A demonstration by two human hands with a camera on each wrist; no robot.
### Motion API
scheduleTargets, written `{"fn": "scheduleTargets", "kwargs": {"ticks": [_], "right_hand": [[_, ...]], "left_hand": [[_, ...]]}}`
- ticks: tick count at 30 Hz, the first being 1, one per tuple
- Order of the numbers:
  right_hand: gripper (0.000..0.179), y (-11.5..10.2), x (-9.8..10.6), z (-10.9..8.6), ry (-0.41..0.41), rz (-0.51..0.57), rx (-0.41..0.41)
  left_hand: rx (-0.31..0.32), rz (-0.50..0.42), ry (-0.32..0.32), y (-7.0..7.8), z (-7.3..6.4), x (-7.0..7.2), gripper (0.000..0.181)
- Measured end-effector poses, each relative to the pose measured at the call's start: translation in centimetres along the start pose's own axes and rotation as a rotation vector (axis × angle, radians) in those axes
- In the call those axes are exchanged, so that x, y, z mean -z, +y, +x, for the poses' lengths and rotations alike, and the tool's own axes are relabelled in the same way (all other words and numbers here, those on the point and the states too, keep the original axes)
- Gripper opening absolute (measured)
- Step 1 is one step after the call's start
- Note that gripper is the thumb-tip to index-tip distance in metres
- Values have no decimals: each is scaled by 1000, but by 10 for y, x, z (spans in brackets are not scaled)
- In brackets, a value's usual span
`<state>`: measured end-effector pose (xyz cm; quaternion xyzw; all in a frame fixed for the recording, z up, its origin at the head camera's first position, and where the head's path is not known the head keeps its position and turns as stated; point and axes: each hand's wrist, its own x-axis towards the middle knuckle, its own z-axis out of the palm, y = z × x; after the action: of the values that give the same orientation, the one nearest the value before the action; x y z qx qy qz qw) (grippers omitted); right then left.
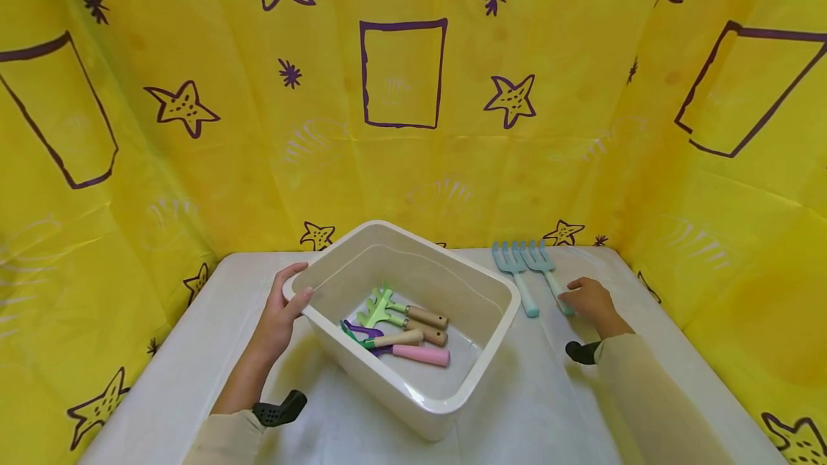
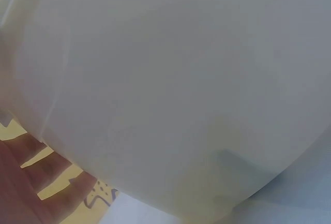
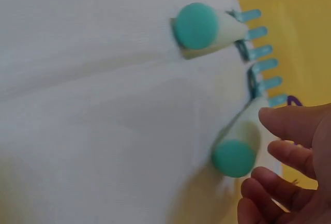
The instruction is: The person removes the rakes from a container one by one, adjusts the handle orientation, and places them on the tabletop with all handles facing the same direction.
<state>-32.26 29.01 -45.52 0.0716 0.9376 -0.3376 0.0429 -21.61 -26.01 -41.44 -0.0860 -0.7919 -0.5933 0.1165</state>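
My left hand (image 1: 279,318) grips the left corner of a cream plastic bin (image 1: 368,372), thumb over the rim; in the left wrist view its fingers (image 2: 49,172) lie against the outer wall. Inside are green hand rakes with brown handles (image 1: 426,316), a green tool with a beige handle (image 1: 398,339) and a purple tool with a pink handle (image 1: 421,356). My right hand (image 1: 589,300) is at the handle of the right light-blue garden fork (image 1: 554,284), its thumb overlapping the handle in the right wrist view, fingers loosely bent. A matching fork (image 1: 520,285) lies just left.
The white-covered table (image 1: 543,393) carries the bin and forks. A yellow curtain (image 1: 413,178) with drawn starfish stands behind it and along both sides. Both forks' tines point to the table's back edge.
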Motion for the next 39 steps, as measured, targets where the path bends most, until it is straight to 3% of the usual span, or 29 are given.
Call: {"fn": "scheduleTargets", "kwargs": {"ticks": [6,14,19,28,39], "right_hand": [[50,-19,25,4,-21,4,47],[55,-45,50,10,-35,158,78],[53,-71,62,6,-56,201,97],[51,-118,73,1,-48,183,172],[46,-180,72,-10,-82,169,248]], "left_hand": [[6,1,5,0,0,1,52],[7,-5,2,0,-1,0,52],[6,-6,6,0,0,0,53],[3,-15,2,1,0,0,54],[13,-14,5,1,0,0,52]]}}
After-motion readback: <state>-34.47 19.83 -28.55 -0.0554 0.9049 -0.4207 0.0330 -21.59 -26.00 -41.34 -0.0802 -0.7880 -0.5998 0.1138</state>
